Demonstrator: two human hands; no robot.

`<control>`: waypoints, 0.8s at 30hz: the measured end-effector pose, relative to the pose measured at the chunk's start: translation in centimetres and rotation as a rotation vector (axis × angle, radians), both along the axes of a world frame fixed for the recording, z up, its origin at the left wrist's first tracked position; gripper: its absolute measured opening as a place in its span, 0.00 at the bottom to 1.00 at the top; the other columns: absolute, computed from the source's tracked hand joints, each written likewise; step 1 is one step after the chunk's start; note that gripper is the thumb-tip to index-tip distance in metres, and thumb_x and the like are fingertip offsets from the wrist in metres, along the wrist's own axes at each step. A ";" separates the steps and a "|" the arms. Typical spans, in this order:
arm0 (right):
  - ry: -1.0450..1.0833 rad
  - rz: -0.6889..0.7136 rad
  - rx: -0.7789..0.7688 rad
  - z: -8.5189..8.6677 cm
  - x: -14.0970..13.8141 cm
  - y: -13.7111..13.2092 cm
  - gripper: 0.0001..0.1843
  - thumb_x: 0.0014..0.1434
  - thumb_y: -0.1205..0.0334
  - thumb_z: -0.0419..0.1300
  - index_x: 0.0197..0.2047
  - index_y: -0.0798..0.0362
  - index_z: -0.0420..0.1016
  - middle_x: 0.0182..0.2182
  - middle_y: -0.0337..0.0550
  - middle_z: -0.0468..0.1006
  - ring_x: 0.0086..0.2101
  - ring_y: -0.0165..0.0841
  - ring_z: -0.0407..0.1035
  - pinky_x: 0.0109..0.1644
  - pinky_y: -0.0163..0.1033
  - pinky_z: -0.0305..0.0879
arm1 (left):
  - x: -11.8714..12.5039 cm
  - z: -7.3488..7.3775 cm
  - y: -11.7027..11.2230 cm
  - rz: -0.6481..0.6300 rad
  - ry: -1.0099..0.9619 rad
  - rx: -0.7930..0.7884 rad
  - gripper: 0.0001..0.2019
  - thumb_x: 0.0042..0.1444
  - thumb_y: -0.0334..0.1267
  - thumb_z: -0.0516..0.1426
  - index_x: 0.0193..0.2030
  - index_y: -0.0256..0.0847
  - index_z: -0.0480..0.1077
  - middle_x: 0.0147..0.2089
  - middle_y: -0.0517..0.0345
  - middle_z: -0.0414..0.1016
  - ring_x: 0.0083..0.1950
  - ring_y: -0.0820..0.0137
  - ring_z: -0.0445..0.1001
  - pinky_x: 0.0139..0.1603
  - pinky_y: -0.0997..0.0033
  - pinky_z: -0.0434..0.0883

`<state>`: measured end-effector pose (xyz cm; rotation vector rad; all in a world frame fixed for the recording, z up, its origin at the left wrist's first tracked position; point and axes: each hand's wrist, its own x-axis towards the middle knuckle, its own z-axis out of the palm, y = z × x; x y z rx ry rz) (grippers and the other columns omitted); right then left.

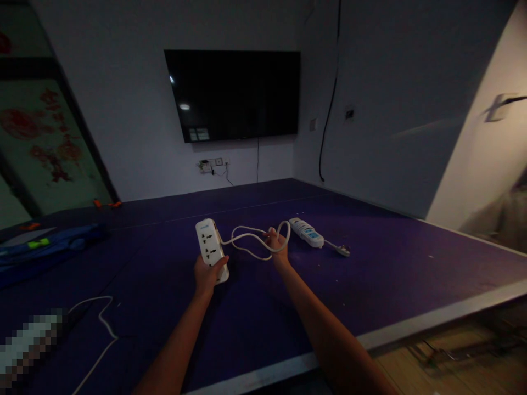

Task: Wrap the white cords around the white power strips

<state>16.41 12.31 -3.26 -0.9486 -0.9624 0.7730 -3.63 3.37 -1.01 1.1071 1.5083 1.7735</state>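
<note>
A white power strip (211,241) is tilted up with its sockets towards me, and my left hand (209,270) is wrapped round its lower end. From its side runs a white cord (251,235), loosely looped in the air. My right hand (278,244) has its fingers closed on the cord, with one loop passing over the hand. Just right of that hand, a second power strip (307,232) lies on the purple surface (263,307). Its cord is wound around its body, and its plug (343,250) rests at the right end.
A pixelated patch (31,340) and a loose white cable (102,318) are at lower left. Blue fabric (69,240) and orange items (107,203) lie far left. A television (234,96) hangs on the back wall above wall sockets (214,164). The surface has a pale front edge (395,332).
</note>
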 end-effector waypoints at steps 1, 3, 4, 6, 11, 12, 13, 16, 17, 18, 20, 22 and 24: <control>0.014 -0.004 0.011 0.1 0.0 0.0 0.32 0.50 0.32 0.50 0.23 0.55 0.72 0.12 0.37 0.65 0.15 0.28 0.59 0.21 0.33 0.53 | 0.0 -0.1 0.0 -0.008 0.044 0.011 0.22 0.29 0.39 0.68 0.35 0.37 0.70 0.33 0.53 0.77 0.35 0.61 0.77 0.32 0.66 0.73; 0.035 -0.014 0.028 0.3 -0.1 -0.2 0.32 0.51 0.32 0.49 0.23 0.54 0.72 0.12 0.36 0.65 0.16 0.28 0.60 0.21 0.34 0.54 | 0.0 -0.2 0.1 -0.019 0.106 0.019 0.22 0.29 0.39 0.68 0.34 0.38 0.71 0.33 0.52 0.78 0.36 0.60 0.77 0.33 0.65 0.73; 0.031 -0.020 0.031 0.4 -0.1 -0.3 0.32 0.51 0.32 0.49 0.23 0.54 0.73 0.12 0.37 0.65 0.16 0.29 0.60 0.22 0.34 0.55 | 0.0 -0.2 0.1 -0.020 0.122 0.019 0.22 0.29 0.38 0.68 0.35 0.38 0.71 0.34 0.52 0.78 0.36 0.60 0.77 0.33 0.65 0.73; -0.007 -0.053 0.043 0.6 -0.1 -0.5 0.33 0.53 0.32 0.47 0.24 0.55 0.74 0.13 0.37 0.66 0.18 0.29 0.62 0.24 0.34 0.57 | -0.1 -0.4 0.3 -0.019 0.134 0.011 0.22 0.30 0.38 0.68 0.35 0.38 0.71 0.34 0.51 0.78 0.36 0.60 0.77 0.34 0.65 0.73; -0.195 -0.242 0.194 1.2 0.1 -1.7 0.33 0.60 0.38 0.41 0.29 0.56 0.75 0.20 0.40 0.70 0.23 0.30 0.65 0.30 0.35 0.60 | -1.1 -0.9 0.9 0.017 0.223 -0.088 0.20 0.35 0.38 0.67 0.37 0.37 0.70 0.38 0.49 0.78 0.38 0.60 0.77 0.35 0.67 0.72; -0.252 -0.286 0.243 1.3 0.1 -2.1 0.32 0.61 0.40 0.41 0.30 0.56 0.75 0.22 0.41 0.72 0.25 0.31 0.66 0.31 0.35 0.60 | -1.4 -0.9 0.9 0.032 0.262 -0.126 0.20 0.36 0.39 0.66 0.38 0.37 0.70 0.39 0.48 0.78 0.39 0.60 0.77 0.35 0.67 0.72; -0.312 -0.331 0.291 1.5 0.2 -2.5 0.31 0.63 0.43 0.40 0.32 0.56 0.75 0.24 0.42 0.73 0.27 0.32 0.67 0.33 0.36 0.61 | -1.7 -0.9 1.0 0.053 0.309 -0.168 0.20 0.38 0.40 0.66 0.40 0.37 0.69 0.40 0.47 0.78 0.40 0.60 0.77 0.35 0.67 0.71; -0.493 -0.455 0.415 2.0 0.2 -3.5 0.25 0.65 0.50 0.41 0.35 0.56 0.75 0.28 0.45 0.76 0.31 0.33 0.69 0.36 0.37 0.62 | -2.8 -0.7 1.1 0.147 0.472 -0.309 0.24 0.40 0.44 0.65 0.44 0.37 0.67 0.43 0.43 0.77 0.43 0.56 0.76 0.37 0.64 0.71; -0.552 -0.491 0.454 2.1 0.1 -3.8 0.23 0.65 0.52 0.42 0.36 0.55 0.74 0.29 0.45 0.76 0.31 0.33 0.70 0.36 0.37 0.62 | -3.1 -0.5 1.0 0.179 0.522 -0.344 0.27 0.41 0.45 0.64 0.47 0.37 0.66 0.45 0.42 0.76 0.45 0.54 0.76 0.38 0.63 0.70; -0.612 -0.526 0.495 2.3 0.1 -4.0 0.21 0.65 0.54 0.44 0.35 0.55 0.74 0.28 0.45 0.76 0.30 0.32 0.70 0.35 0.36 0.61 | -3.4 -0.3 1.0 0.209 0.562 -0.366 0.30 0.41 0.46 0.64 0.51 0.37 0.63 0.47 0.41 0.75 0.47 0.53 0.75 0.40 0.61 0.70; -0.736 -0.600 0.571 2.5 -0.2 -4.5 0.18 0.64 0.57 0.48 0.32 0.55 0.74 0.25 0.44 0.76 0.27 0.30 0.69 0.31 0.34 0.59 | -4.0 0.1 0.7 0.256 0.606 -0.376 0.37 0.41 0.46 0.64 0.57 0.39 0.57 0.52 0.40 0.73 0.51 0.53 0.73 0.43 0.61 0.69; -0.853 -0.659 0.649 2.7 -0.5 -4.9 0.15 0.63 0.59 0.51 0.29 0.54 0.74 0.22 0.42 0.74 0.23 0.28 0.67 0.28 0.33 0.56 | -4.6 0.5 0.5 0.286 0.626 -0.379 0.40 0.42 0.46 0.63 0.61 0.41 0.51 0.55 0.41 0.71 0.53 0.54 0.72 0.45 0.61 0.69; -0.943 -0.688 0.720 2.8 -0.9 -5.3 0.14 0.62 0.60 0.54 0.27 0.53 0.73 0.20 0.40 0.73 0.21 0.27 0.65 0.27 0.33 0.54 | -5.0 0.7 0.3 0.302 0.654 -0.415 0.39 0.43 0.47 0.62 0.61 0.41 0.51 0.55 0.40 0.70 0.54 0.54 0.72 0.45 0.60 0.69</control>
